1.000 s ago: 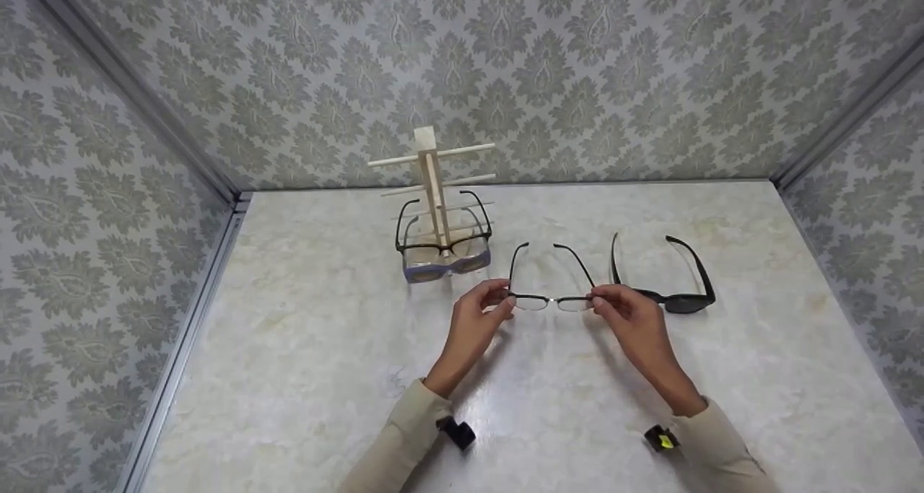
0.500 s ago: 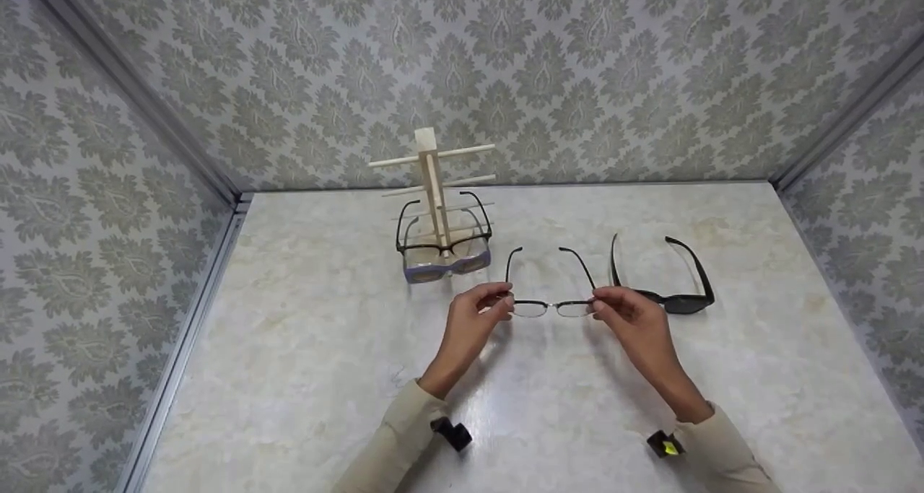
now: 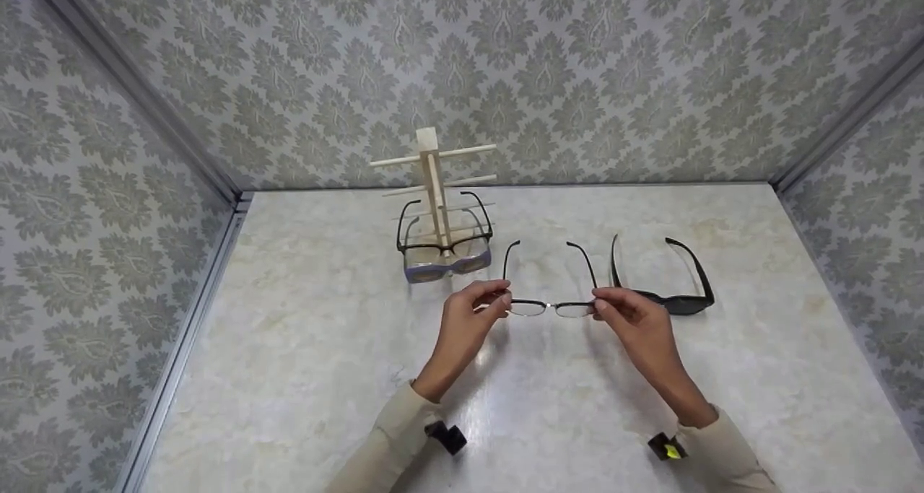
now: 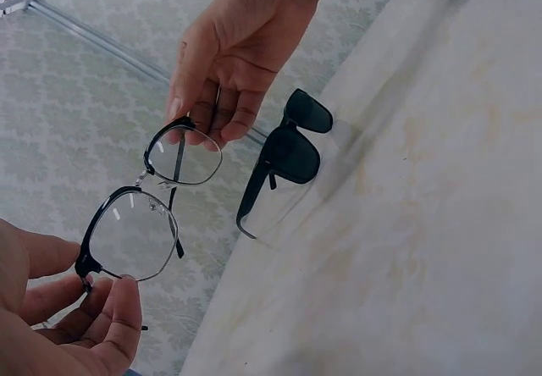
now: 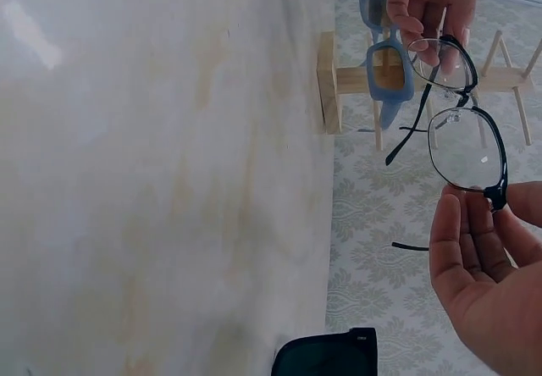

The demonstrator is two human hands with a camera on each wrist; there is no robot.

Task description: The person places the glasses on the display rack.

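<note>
Clear-lensed glasses with a black upper rim (image 3: 528, 303) are held level above the table, temples unfolded and pointing away. My left hand (image 3: 465, 327) pinches their left corner between thumb and fingers; my right hand (image 3: 642, 334) pinches the right corner. In the left wrist view both lenses of the glasses (image 4: 131, 232) show between the left hand (image 4: 76, 317) and the right hand (image 4: 237, 54). The right wrist view shows the right hand (image 5: 500, 266) at one hinge of the glasses (image 5: 506, 160) and the left hand (image 5: 436, 8) at the other.
A wooden stand (image 3: 433, 182) with bare upper rods stands back left, holding black-framed glasses (image 3: 445, 247) above blue-framed sunglasses (image 3: 449, 268). Black sunglasses (image 3: 686, 304) lie on the table (image 3: 303, 334) beside my right hand. Patterned walls (image 3: 505, 67) enclose the back and sides.
The held glasses have turned slightly, their temples now standing farther apart in view. My left hand has shifted a little to the left; both hands keep their pinch.
</note>
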